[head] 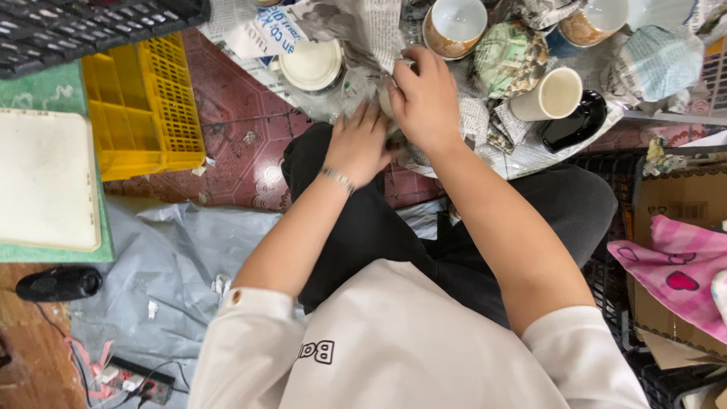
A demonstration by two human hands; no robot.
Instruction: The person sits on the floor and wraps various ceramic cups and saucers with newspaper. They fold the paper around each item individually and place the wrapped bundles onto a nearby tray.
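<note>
I sit on the floor with newspaper sheets (356,30) spread in front of my knees. My right hand (425,97) grips a small pale cup (388,97) that is mostly hidden under my fingers and the paper. My left hand (357,145) lies flat on the newspaper right beside it, fingers pressing the sheet against the cup. A thin bracelet (337,179) circles my left wrist. Around the hands lie a white lid or saucer (310,65), a cream mug on its side (551,94), a black dish (574,121) and a paper-wrapped bundle (509,57).
More cups (454,26) and wrapped bundles (660,60) sit further ahead. A yellow plastic crate (144,106) and a white board (45,179) stand at the left. A cardboard box (681,198) with pink patterned fabric (674,273) is at the right. Grey plastic sheet (174,257) covers the floor.
</note>
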